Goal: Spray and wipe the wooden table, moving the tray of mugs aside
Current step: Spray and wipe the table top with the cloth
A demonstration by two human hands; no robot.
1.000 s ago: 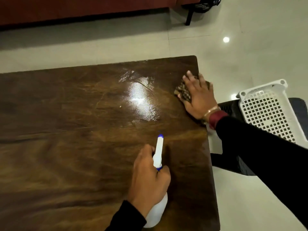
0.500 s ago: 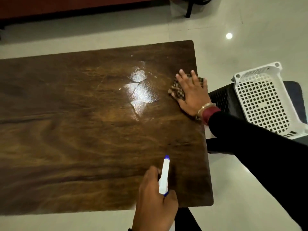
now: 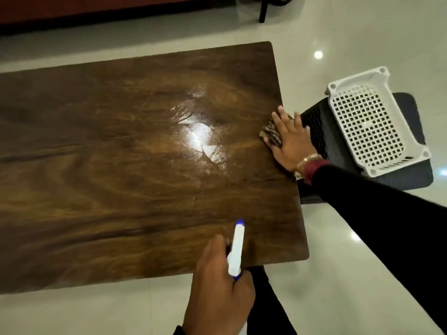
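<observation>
Left hand grip: left hand clenched round the neck of a white plastic spray bottle with a blue nozzle tip; forefinger lies along the left of the spray head, whether it is on the trigger cannot be told.
Spray bottle position: over the near right corner of the table, nozzle pointing away from the person; bottle body mostly hidden under the hand.
Right hand grip: right hand flat, fingers straight and spread, palm pressing down on a brown patterned cloth; nothing grasped.
Cloth position: on the table top, at its right edge, about halfway along; only the left part shows from under the fingers.
Right wrist: gold-coloured bangle, then a dark red cuff under a black sleeve.
Table: dark brown rectangular wooden table with strong swirling grain; fills the left and centre of the view.
Wet patch: glossy streaked wet area on the top, left of the cloth, apart from it, reflecting a ceiling light.
Right of table: white perforated plastic basket resting on a dark stand with a perforated side, just beside the table edge.
Floor: pale glossy tiles.
Far edge: red-brown furniture along the top.
</observation>
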